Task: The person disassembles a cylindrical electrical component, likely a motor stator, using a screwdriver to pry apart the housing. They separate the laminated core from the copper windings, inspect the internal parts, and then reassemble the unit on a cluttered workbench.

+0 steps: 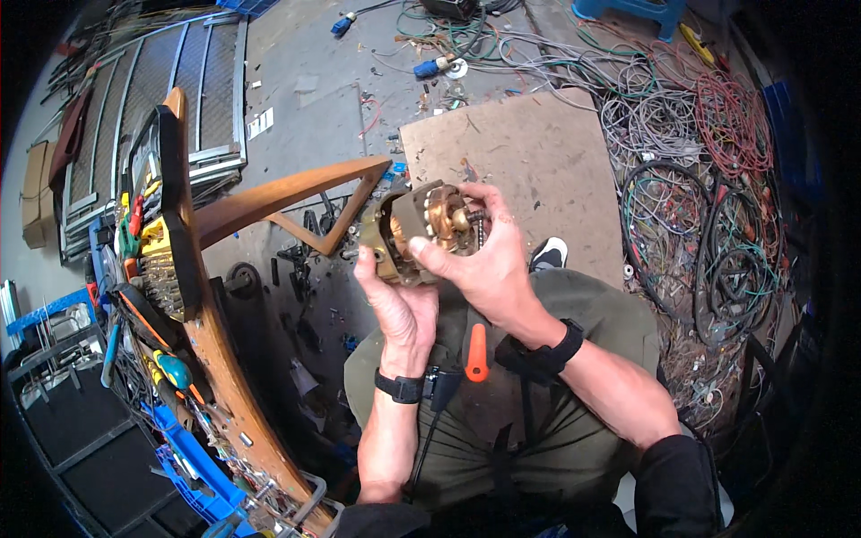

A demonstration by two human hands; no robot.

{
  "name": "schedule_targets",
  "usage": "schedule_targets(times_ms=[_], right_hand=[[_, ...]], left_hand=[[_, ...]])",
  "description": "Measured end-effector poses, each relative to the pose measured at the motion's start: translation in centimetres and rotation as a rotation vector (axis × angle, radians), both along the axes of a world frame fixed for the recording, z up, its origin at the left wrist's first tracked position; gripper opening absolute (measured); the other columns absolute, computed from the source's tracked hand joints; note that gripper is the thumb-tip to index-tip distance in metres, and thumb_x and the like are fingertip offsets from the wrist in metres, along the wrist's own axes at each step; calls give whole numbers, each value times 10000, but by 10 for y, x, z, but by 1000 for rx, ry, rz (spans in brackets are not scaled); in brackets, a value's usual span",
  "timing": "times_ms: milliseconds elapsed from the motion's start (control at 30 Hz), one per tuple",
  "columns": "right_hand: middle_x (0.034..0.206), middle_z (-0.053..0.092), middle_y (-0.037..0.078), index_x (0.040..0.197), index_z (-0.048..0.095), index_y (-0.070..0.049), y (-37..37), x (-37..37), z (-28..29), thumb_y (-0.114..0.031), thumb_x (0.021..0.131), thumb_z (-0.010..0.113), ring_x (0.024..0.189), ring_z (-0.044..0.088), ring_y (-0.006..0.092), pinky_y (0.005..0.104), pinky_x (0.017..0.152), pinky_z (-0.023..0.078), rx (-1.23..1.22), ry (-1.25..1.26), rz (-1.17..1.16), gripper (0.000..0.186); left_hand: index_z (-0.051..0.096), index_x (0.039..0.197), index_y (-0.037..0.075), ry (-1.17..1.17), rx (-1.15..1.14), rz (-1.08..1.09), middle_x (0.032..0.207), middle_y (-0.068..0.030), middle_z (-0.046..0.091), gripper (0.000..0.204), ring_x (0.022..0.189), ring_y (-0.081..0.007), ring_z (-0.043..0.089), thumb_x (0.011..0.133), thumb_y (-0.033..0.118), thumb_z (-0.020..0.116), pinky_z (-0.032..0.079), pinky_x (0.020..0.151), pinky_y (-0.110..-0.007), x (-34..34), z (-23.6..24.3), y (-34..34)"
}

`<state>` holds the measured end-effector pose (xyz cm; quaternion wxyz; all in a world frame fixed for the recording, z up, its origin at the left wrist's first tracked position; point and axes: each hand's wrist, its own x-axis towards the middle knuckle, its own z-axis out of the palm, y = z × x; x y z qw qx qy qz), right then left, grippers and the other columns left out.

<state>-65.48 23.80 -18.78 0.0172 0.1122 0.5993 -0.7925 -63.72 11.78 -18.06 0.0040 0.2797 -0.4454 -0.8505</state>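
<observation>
In front of me, above my lap, I hold up an electric motor (413,222) with copper windings, a grey core and a brass-coloured housing at its left side. My left hand (404,316) cups it from below, thumb up along the housing. The right hand (495,267) is wrapped round its right end, with the thumb pressed on the near side and the fingers partly hidden behind the windings. A dark shaft shows next to the right fingers. Below the motor, an orange flat handle-shaped piece (477,354) shows between my wrists; what it belongs to is hidden.
A wooden bench edge (238,386) runs along my left, crowded with pliers, a drill-bit set (166,264) and a blue tray (193,471). Loose cables (655,117) heap up on the right. A brown board (538,143) lies on the floor ahead; a blue stool (632,11) stands beyond.
</observation>
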Motion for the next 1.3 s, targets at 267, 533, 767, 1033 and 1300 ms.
schedule_targets(times_ms=[267, 533, 767, 1033, 1300], right_hand=[[1183, 659, 145, 1337, 508, 48, 1, -1, 0, -315, 734, 968, 1099, 646, 200, 358, 986, 541, -73, -35, -16, 841], [1198, 684, 158, 1360, 480, 72, 6, -5, -1, -304, 799, 925, 1113, 664, 198, 342, 991, 542, -86, -67, -13, 809], [1180, 685, 165, 1337, 482, 73, 12, -8, 1, -284, 806, 927, 1076, 669, 192, 343, 966, 556, -105, -124, -21, 779], [1048, 672, 81, 1280, 543, 39, 12, -11, -10, -388, 856, 872, 870, 644, 119, 287, 716, 556, -270, -236, -78, 686], [868, 617, -54, 1129, 663, -147, 24, -15, -10, -639, 969, 592, 675, 503, 54, 241, 524, 334, -649, -527, 169, 522]], left_hand=[[542, 1476, 129, -16, 20, -34, 1443, -53, 608, 700, 1343, -226, 555, 991, 632, 584, 433, 1160, -455, -1, 0, -1], [539, 1482, 138, -44, 92, -120, 1471, -66, 590, 714, 1365, -256, 546, 965, 618, 646, 404, 1199, -498, -3, -4, -5], [502, 1525, 168, -59, 144, -189, 1517, -59, 560, 732, 1397, -251, 518, 967, 616, 657, 376, 1208, -531, -5, -4, -4], [489, 1537, 133, 101, 81, -225, 1535, -70, 552, 559, 1421, -244, 492, 1083, 456, 533, 355, 1199, -510, -5, -7, -5], [584, 1456, 21, 260, -226, -200, 1497, -96, 589, 420, 1361, -220, 565, 1042, 71, 633, 424, 1186, -445, 1, -15, 4]])
